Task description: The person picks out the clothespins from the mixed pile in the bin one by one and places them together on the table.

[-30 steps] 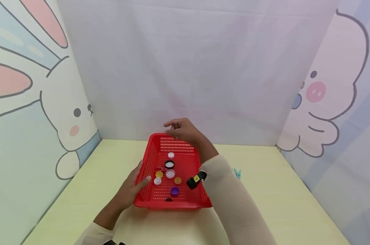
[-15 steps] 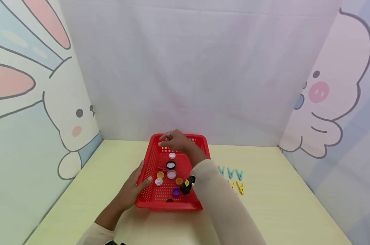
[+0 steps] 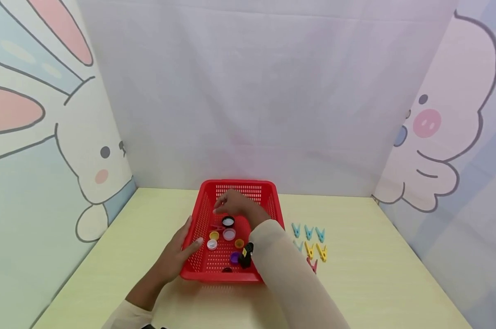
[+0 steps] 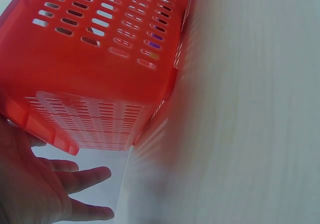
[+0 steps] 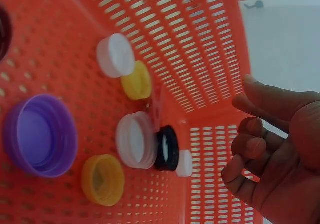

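A red perforated basket [image 3: 236,184] stands on the pale yellow table. Bottle caps lie in it: a black one [image 3: 228,221], a clear white one [image 3: 229,234], a yellow one [image 3: 213,235], a white one [image 3: 211,244], an orange one [image 3: 239,243] and a purple one [image 3: 234,257]. My right hand [image 3: 220,208] hovers inside the basket near its far end, fingers loosely curled and empty. In the right wrist view that hand [image 5: 242,151] hangs just above a small white cap [image 5: 184,163]. My left hand [image 3: 190,240] rests against the basket's left wall with straight fingers [image 4: 82,179].
A red clothespin [image 3: 217,227] lies among the caps. Right of the basket, blue clothespins [image 3: 308,231], yellow ones [image 3: 316,250] and a red one [image 3: 312,265] lie on the table. Cartoon-printed walls close in the left, back and right sides.
My right hand has come down from above the basket's far rim into the basket. Its arm swung left and uncovered the clothespins. The left hand has stayed put.
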Available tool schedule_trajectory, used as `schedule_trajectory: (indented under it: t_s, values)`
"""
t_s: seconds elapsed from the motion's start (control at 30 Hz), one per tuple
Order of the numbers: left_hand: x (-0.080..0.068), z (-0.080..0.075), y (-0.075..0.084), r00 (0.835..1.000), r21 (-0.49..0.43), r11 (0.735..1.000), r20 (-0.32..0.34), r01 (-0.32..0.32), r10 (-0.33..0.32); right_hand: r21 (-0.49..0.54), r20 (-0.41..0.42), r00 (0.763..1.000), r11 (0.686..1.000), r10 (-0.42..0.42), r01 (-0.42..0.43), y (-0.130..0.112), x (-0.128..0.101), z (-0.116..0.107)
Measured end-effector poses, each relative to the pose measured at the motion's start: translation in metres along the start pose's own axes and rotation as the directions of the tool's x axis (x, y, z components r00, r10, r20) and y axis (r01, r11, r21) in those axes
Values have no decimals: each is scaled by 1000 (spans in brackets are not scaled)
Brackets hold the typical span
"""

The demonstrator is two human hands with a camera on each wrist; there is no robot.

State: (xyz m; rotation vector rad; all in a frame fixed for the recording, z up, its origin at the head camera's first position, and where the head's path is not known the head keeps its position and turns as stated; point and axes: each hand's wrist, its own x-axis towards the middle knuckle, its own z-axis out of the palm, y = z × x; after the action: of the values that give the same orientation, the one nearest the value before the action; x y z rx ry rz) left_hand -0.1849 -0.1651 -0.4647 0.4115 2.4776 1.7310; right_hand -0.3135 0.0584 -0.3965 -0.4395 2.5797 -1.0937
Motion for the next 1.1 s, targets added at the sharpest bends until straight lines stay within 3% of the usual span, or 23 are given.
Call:
schedule_trajectory:
  t_s: [0.2, 0.37, 0.67, 0.93, 1.1]
  values:
    - [-1, -2, 1, 1000, 15, 1000, -1, 4, -4, -110, 41, 997, 992, 65, -61, 5, 6, 13]
    - [-2, -2, 4, 1000, 27, 999, -13, 18, -17, -166, 62, 996, 984, 70, -59, 6, 7, 17]
    - [-2, -2, 5, 999, 71, 996, -22, 47, -46, -133, 107, 983, 982, 149, -134, 10, 4, 14]
    - [-2, -3, 3, 999, 64, 997, -17, 31, -30, -23, 207, 959, 981, 192, -192, 11, 0, 3]
    - [-1, -1, 3, 999, 51, 998, -12, 32, -31, 16, 203, 961, 981, 186, -193, 9, 3, -3]
